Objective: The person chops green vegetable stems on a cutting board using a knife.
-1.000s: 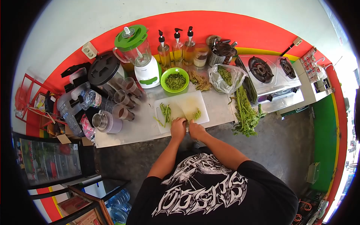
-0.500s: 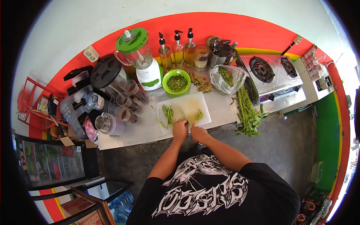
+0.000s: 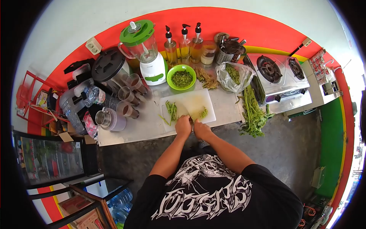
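My left hand [image 3: 184, 126] is closed at the front edge of a white cutting board [image 3: 204, 97]. Something dark, which looks like a knife handle, shows in its grip, and a faint broad blade seems to lie over the board. Close beside it, my right hand [image 3: 202, 130] is closed too, fingertips towards the left; what they pinch, if anything, is hidden. Cut green stalks [image 3: 171, 110] lie on the board's left part. A small heap of chopped greens [image 3: 203, 112] sits to the right, just beyond my right hand.
Behind the board stands a green bowl [image 3: 182, 89] of chopped greens, near a blender [image 3: 152, 70]. Roots [image 3: 206, 78], a plastic bag [image 3: 235, 82] and leafy stalks [image 3: 253, 114] lie rightward, before a gas stove [image 3: 276, 80]. Cups [image 3: 127, 110] and a flask [image 3: 113, 119] stand left.
The view has shifted slightly, so the counter sits a little higher in the picture. Both hands stay close together at the board's front edge; the greens look much the same.
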Tool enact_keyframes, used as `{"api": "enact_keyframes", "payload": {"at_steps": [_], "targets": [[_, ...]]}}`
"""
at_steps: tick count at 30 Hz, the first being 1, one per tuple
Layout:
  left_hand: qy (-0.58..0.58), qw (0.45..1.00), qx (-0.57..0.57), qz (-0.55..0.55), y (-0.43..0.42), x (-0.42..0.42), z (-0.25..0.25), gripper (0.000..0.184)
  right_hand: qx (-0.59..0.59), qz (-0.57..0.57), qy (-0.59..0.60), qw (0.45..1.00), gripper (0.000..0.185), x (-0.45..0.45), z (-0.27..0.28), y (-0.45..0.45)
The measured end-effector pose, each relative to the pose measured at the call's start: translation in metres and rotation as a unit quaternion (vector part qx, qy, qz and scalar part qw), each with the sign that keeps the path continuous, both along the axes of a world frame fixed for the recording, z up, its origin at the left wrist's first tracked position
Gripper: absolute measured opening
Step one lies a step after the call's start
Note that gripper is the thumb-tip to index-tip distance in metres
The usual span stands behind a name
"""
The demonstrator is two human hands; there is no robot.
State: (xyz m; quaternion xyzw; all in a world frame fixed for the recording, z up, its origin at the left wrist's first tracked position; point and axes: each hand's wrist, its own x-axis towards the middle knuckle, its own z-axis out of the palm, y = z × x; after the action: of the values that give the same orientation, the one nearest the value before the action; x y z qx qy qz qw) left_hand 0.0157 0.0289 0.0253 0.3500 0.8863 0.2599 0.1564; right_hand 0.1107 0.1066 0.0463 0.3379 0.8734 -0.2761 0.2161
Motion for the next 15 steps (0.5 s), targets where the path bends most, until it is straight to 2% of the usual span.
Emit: {"api": "enact_keyframes", "payload": {"at_steps": [2,6,12,15], "targets": [[0.013,1.0,0.015,-0.009,-0.004,0.001,0.0,0.009,0.007,0.023,-0.027,0.999,0.037,-0.007,0.007,0.004],[0.003,0.999,0.042,-0.008,-0.008,0.004,-0.004,0.01,0.008,0.038,-0.026,0.999,0.036,0.001,0.01,-0.003],[0.047,0.995,0.083,-0.04,-0.016,0.007,-0.015,0.011,0.013,0.042,-0.013,0.999,0.039,-0.007,0.01,0.004],[0.063,0.991,0.112,-0.04,-0.021,0.007,-0.024,0.012,-0.001,0.052,-0.056,0.997,0.042,-0.005,0.016,0.001]]}}
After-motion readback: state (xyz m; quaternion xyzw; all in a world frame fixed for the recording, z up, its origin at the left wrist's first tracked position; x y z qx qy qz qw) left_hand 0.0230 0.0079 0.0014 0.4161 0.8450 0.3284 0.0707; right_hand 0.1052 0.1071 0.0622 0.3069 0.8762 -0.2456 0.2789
